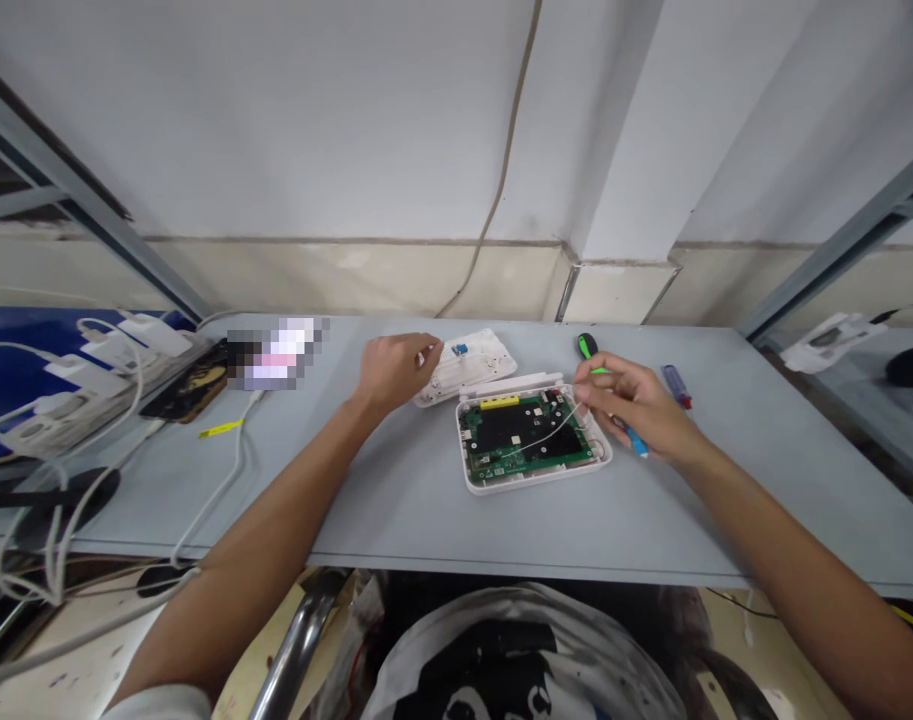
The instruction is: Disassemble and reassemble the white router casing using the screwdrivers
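Observation:
A white router-like device (467,470) lies opened on the table, with a green circuit board (527,463) and a yellow port block (499,402) showing inside. My right hand (640,400) is at its right end, thumb and fingertips pinching a thin white wire (553,432) that runs across the board. A blue tool handle (637,441) sticks out beneath that hand; whether the hand grips it is hard to see. Behind the device lies a white cover (486,360) with a small blue piece (460,349) on it. My left hand (396,370) is at the cover's left edge, fingers curled together, their contents hidden.
Behind my right hand lies a green-and-black handled tool (586,346); a clear purple-handled screwdriver (675,384) is farther right. On the left are a phone (190,385), a pixelated bright screen (283,355), white chargers (81,378) and loose cables (235,460).

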Demonstrator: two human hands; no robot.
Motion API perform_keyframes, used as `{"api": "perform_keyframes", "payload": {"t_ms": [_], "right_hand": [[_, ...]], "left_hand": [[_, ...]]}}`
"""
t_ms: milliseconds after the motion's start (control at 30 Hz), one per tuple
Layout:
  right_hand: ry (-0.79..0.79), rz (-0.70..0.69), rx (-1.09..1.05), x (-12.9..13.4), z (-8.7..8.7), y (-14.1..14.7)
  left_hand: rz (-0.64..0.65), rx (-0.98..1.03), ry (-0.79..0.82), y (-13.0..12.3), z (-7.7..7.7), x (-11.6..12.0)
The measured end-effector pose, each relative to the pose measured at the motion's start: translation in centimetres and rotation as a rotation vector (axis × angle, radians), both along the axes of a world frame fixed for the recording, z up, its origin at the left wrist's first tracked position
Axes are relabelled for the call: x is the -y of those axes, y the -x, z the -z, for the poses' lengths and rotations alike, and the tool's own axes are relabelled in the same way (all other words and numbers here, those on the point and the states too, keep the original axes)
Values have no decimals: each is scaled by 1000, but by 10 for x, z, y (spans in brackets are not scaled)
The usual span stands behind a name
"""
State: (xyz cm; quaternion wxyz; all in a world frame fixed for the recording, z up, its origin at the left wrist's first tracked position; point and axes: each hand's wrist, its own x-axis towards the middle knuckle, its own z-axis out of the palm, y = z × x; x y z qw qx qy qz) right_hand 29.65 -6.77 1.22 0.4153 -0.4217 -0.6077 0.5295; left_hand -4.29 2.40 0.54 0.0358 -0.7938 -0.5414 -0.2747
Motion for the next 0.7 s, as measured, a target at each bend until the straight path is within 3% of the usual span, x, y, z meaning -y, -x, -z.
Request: {"api": "perform_keyframes", "payload": {"t_ms": [167, 367, 533, 700], "right_hand": [[187, 32, -100, -9, -3, -8], [164, 11, -201, -11, -1, -15], [152, -18, -317, -11, 1, -13], [203, 5, -276, -16, 4, -16]], "left_hand": [[11, 19, 106, 11, 12, -17], [81, -20, 228, 17, 23, -28], [86, 31, 240, 16, 22, -29], [104, 202, 101, 14, 9, -21]]}}
